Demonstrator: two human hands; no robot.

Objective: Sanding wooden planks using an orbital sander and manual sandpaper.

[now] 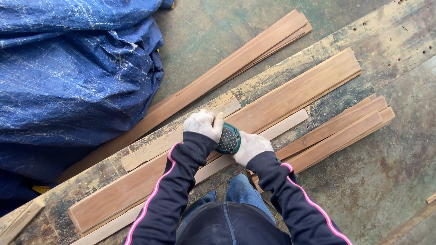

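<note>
A long brown wooden board (290, 97) lies diagonally on a worn, paint-stained plank workbench (390, 31). A small teal and grey power sander (228, 139) rests on the board near its middle. My left hand (203, 124), in a white glove, grips the sander's top from the left. My right hand (250, 146), also gloved in white, holds the sander's right side. Both arms wear dark sleeves with a pink stripe.
A crumpled blue tarpaulin (68, 77) covers the upper left. A stack of long wooden strips (236, 61) lies beyond the bench, and another stack (345, 131) lies to my right. Pale thin slats (286, 126) lie beside the board. Green concrete floor (390, 181) surrounds everything.
</note>
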